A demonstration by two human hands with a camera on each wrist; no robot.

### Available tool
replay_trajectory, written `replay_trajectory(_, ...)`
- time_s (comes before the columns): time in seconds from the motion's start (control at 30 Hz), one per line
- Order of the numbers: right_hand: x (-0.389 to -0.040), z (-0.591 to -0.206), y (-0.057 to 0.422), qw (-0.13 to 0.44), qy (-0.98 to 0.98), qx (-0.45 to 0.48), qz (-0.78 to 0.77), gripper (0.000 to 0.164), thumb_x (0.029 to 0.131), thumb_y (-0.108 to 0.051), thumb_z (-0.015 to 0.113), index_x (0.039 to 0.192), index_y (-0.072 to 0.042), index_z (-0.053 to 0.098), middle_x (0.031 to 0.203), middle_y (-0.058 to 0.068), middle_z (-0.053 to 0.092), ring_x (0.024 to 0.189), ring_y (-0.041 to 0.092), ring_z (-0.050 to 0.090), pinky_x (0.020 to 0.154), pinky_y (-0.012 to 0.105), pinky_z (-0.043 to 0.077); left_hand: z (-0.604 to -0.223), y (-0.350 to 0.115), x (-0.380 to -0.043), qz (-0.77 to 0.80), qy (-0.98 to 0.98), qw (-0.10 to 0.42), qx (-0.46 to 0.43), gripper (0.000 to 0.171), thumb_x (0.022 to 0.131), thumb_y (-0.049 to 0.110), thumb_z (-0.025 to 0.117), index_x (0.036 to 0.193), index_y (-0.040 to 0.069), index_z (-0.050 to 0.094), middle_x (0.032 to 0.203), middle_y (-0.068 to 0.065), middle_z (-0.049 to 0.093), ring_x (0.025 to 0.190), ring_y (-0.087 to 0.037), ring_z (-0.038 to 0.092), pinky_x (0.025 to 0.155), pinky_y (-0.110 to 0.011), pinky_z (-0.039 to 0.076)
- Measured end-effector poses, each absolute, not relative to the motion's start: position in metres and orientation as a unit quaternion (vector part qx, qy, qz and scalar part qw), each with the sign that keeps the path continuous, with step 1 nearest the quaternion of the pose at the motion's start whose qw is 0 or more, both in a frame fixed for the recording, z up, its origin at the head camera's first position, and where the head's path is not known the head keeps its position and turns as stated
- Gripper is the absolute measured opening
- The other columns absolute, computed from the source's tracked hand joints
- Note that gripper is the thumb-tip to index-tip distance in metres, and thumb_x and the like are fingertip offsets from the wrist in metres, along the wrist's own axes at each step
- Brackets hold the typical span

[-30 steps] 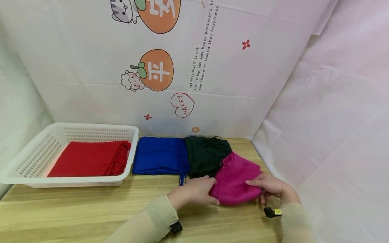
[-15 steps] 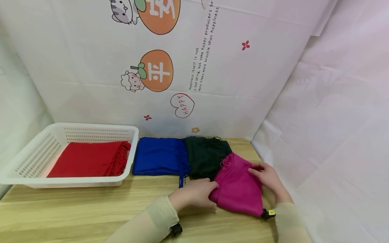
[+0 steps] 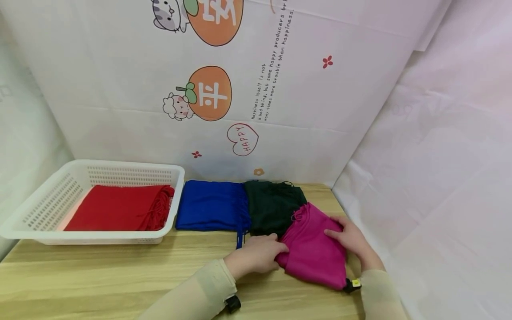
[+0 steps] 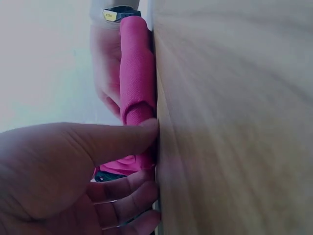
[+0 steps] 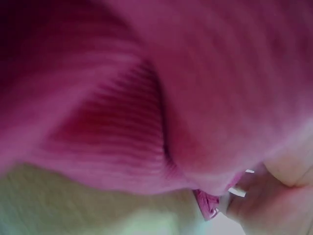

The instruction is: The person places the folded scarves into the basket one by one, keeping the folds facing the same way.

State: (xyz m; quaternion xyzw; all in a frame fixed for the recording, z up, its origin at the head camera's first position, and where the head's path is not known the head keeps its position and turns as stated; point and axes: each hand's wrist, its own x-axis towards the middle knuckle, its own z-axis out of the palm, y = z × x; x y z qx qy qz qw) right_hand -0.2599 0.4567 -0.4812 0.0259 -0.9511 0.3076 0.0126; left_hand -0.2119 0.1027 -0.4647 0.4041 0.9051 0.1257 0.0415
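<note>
A folded magenta scarf [image 3: 316,251] with a fringe lies slanted on the table, its upper left corner against a folded dark green scarf [image 3: 274,206]. My left hand [image 3: 256,254] grips its left edge. In the left wrist view, the thumb presses the rolled magenta edge [image 4: 134,68] and the fingers lie on its other side. At the opposite side my right hand [image 3: 352,240] holds the scarf's right edge, thumb on top; those fingers are mostly hidden. Magenta cloth [image 5: 230,88] fills most of the right wrist view and covers part of that hand [image 5: 283,200].
A folded blue scarf [image 3: 212,206] lies left of the green one, its fringe touching it. Further left, a white plastic basket [image 3: 180,195] holds a folded red scarf [image 3: 120,206]. A white printed sheet [image 3: 304,146] stands behind the wooden table [image 3: 100,284].
My right hand has moved up along the scarf's right edge, and the scarf's lower right corner has dropped toward the front. The left hand has stayed at the left edge.
</note>
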Motion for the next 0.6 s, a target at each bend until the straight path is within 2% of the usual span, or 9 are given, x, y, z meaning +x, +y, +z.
replay_trajectory(0.17,-0.259,-0.480,0.453,-0.010,-0.950,0.013,0.313,0.051,0.091,-0.038,0.078,0.125,-0.002,0.067,0.112,0.012,0.070,0.093,0.021,0.065,0.081,0.037,0.053,-0.471,0.104,-0.215,0.087,0.908,-0.006,0.409,0.029,0.090,0.032,0.077,0.117,0.042,0.074,0.096,0.009,0.061,0.085,-0.009,0.055,0.056,-0.031,0.043)
replay_trajectory(0.4,-0.254,-0.474,0.450,-0.029,-0.945,0.023,0.325,0.042,0.088,-0.035,0.082,0.112,-0.004,0.068,0.097,0.007,0.067,0.080,0.018,0.061,0.070,0.032,0.052,-0.467,0.100,-0.218,0.056,0.896,-0.071,0.435,0.020,0.091,0.025,0.073,0.095,0.044,0.078,0.090,0.016,0.067,0.085,-0.003,0.062,0.056,-0.027,0.046)
replay_trajectory(0.5,-0.252,-0.472,0.450,-0.037,-0.945,0.036,0.324,0.037,0.089,-0.037,0.081,0.107,-0.006,0.069,0.091,0.005,0.065,0.076,0.017,0.060,0.068,0.030,0.050,-0.463,0.092,-0.222,0.053,0.894,-0.059,0.441,0.020,0.090,0.024,0.072,0.088,0.043,0.076,0.089,0.019,0.069,0.083,-0.001,0.063,0.058,-0.028,0.048)
replay_trajectory(0.6,-0.251,-0.472,0.451,-0.052,-0.943,0.051,0.324,0.033,0.091,-0.042,0.077,0.097,-0.010,0.071,0.084,0.002,0.064,0.072,0.016,0.057,0.065,0.029,0.048,-0.459,0.082,-0.230,0.048,0.898,-0.030,0.436,0.020,0.091,0.024,0.072,0.090,0.044,0.076,0.094,0.021,0.071,0.084,-0.002,0.064,0.063,-0.030,0.051)
